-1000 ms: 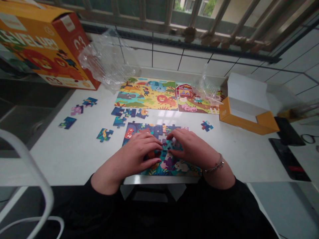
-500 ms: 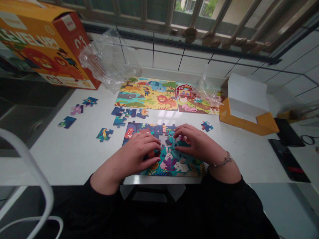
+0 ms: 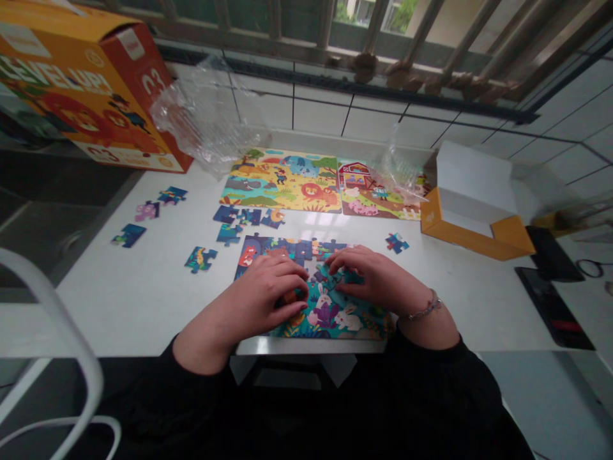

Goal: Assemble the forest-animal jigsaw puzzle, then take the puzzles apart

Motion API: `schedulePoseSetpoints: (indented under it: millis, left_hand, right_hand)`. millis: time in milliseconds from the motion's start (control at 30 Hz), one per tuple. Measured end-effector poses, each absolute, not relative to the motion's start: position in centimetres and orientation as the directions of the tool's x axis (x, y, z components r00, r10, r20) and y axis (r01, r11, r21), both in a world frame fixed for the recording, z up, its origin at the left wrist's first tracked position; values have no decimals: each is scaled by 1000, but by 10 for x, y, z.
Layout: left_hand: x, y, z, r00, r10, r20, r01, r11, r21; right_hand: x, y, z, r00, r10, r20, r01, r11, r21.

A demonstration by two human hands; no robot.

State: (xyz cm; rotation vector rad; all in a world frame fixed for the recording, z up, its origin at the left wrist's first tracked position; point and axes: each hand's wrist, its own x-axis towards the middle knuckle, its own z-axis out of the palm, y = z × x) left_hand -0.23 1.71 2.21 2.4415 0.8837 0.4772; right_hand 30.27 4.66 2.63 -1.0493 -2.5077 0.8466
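Head view: from where I stand, it is the right hand (image 3: 371,275) that has changed. A second ago its fingertips were over the middle of the puzzle (image 3: 330,317); half a second later they had slid towards its right edge, and now they are a little way back to the left. The shift has left a pale gap (image 3: 311,266) near the puzzle's far edge in plain sight, so I judge the picture unfinished, with the work centred just there.

The right thumb and fingers curve around a teal patch beside the gap. The left hand (image 3: 272,291) hasn't budged, its fingers bent over the puzzle's left half. With the undersides hidden, I can't tell whether either hand is gripping a piece.

The puzzle lies just inside the near edge of the bench (image 3: 115,303). The loose pieces haven't moved: a cluster (image 3: 228,234) beyond the puzzle's far left corner, a seahorse piece (image 3: 201,259) off its left edge, three more towards the bench's left edge, and a lone piece (image 3: 397,243) beyond the puzzle's far right corner.
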Motion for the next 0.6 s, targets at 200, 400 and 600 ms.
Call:
schedulePoseSetpoints:
  millis: [200,400,600]
  left_hand:
    - [-2,17,22,726,672,144,501,-661,559]
    - [-2,17,22,725,673,148,499,-661,560]
    - [-2,17,22,728,672,134,503,-657,562]
  right_hand:
    - [303,48,25,-690,723,26,566,562,-604]
    - [302,48,27,-681,732,5,584,547,-600]
    - [304,48,29,-628,777,37,599,513,-614]
